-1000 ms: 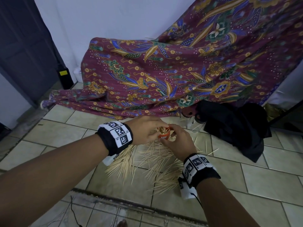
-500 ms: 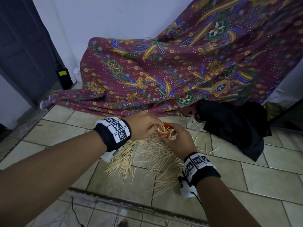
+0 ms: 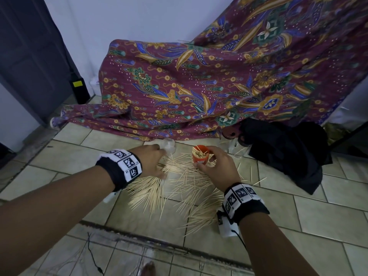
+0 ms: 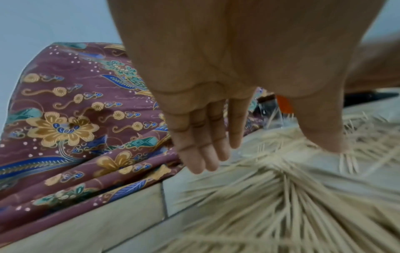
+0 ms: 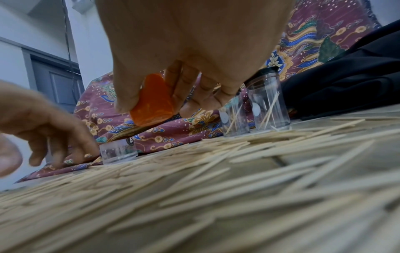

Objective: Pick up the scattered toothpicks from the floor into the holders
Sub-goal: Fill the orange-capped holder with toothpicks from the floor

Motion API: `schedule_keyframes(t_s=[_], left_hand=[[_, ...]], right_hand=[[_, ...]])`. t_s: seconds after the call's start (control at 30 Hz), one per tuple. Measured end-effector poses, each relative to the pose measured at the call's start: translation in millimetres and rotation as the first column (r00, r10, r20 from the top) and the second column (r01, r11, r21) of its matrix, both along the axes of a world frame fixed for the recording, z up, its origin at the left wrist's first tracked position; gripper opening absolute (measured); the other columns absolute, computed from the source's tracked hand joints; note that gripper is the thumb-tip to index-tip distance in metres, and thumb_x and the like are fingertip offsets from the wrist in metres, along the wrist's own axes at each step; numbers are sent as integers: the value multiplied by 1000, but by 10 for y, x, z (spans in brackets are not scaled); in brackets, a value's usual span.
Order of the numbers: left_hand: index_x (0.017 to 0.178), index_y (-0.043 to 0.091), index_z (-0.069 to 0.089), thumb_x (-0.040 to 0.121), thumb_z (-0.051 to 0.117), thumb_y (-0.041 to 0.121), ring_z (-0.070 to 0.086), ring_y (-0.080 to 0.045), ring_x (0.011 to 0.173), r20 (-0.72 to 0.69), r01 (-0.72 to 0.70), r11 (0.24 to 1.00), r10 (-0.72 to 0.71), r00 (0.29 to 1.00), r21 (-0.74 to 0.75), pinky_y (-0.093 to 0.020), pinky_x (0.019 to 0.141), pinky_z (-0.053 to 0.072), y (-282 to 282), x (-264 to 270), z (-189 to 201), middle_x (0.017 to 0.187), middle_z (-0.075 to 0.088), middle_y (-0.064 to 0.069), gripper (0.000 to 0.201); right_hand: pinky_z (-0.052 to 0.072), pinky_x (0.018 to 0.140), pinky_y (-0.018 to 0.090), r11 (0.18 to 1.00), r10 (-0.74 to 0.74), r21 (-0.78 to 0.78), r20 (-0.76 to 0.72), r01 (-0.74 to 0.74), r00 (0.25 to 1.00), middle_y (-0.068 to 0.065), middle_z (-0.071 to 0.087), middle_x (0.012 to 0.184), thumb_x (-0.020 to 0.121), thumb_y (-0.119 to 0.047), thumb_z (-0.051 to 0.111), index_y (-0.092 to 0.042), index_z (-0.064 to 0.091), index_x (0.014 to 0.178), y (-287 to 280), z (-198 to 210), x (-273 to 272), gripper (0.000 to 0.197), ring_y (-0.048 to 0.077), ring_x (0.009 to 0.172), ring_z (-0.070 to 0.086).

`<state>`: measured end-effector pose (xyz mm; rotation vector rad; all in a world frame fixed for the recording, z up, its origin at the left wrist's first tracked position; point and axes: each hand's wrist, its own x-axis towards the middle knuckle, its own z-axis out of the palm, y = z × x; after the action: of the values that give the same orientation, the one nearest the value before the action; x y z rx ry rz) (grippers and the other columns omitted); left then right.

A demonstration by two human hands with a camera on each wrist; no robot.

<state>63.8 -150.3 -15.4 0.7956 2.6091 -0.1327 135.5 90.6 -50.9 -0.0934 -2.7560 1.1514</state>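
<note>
Several toothpicks point(image 3: 179, 188) lie scattered in a wide pile on the tiled floor, also seen close up as toothpicks point(image 4: 281, 196) and toothpicks point(image 5: 194, 179). My right hand point(image 3: 205, 162) grips an orange holder point(image 3: 200, 155) packed with toothpicks, just above the pile; the orange holder point(image 5: 153, 101) sits between thumb and fingers of my right hand point(image 5: 151, 109). My left hand point(image 3: 159, 162) hovers low over the pile's left side, fingers straight and empty point(image 4: 266, 154), right beside a small clear holder point(image 3: 169, 146). I cannot tell whether it touches that holder.
Two taller clear holders point(image 5: 268, 106) with a few toothpicks stand behind the pile, by a black cloth point(image 3: 288, 152). A patterned maroon cloth point(image 3: 199, 86) drapes along the back. A dark door point(image 3: 29, 56) is at left; a thin cable point(image 3: 93, 255) lies near me.
My left hand left the orange holder and dropped left to the floor beside the clear holder. My right hand lowered the orange holder slightly and shifted it right.
</note>
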Motion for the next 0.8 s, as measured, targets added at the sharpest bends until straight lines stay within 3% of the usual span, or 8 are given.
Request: schedule_keyframes(t_s=[0.07, 0.17, 0.47, 0.63, 0.8], left_hand=[[133, 18, 46, 77, 60, 70, 53, -24, 116, -35, -53, 994, 50, 998, -91, -36, 90, 45, -13, 52, -84, 127, 50, -4, 78], [124, 15, 56, 80, 59, 65, 58, -26, 108, -61, -90, 992, 85, 995, -84, -35, 87, 48, -18, 80, -161, 119, 58, -7, 66], [92, 11, 68, 89, 58, 25, 62, -30, 90, -60, -56, 997, 53, 997, -51, -31, 75, 48, 104, 151, -145, 97, 67, -12, 17], [99, 21, 66, 93, 50, 27, 62, -29, 95, -113, -13, 999, 7, 994, -46, -32, 74, 45, 69, 180, -108, 104, 66, -7, 17], [104, 21, 62, 97, 46, 31, 59, -28, 102, -90, 12, 1000, -14, 996, -18, -30, 76, 40, 75, 161, -84, 112, 63, -5, 20]], right_hand=[[41, 74, 22, 1000, -1, 3, 4, 1, 1000, -10, 62, 109, 74, -39, 82, -25, 61, 120, -5, -4, 2, 53, 7, 88, 55], [39, 74, 22, 1000, 2, 2, 13, -2, 1000, -13, 61, 107, 74, -39, 82, -26, 61, 120, -13, 10, 8, 52, 6, 90, 54], [39, 77, 22, 1000, -2, 9, 21, 2, 1000, -15, 58, 106, 74, -40, 82, -25, 61, 121, -22, 17, 5, 54, 4, 92, 53], [40, 76, 23, 1000, -1, 7, 24, 1, 1000, -13, 60, 107, 74, -40, 82, -26, 60, 121, -24, 22, 15, 53, 6, 91, 53], [39, 76, 23, 1000, -4, 11, 35, 4, 999, -13, 60, 108, 74, -40, 81, -26, 60, 121, -31, 32, 17, 53, 5, 91, 53]])
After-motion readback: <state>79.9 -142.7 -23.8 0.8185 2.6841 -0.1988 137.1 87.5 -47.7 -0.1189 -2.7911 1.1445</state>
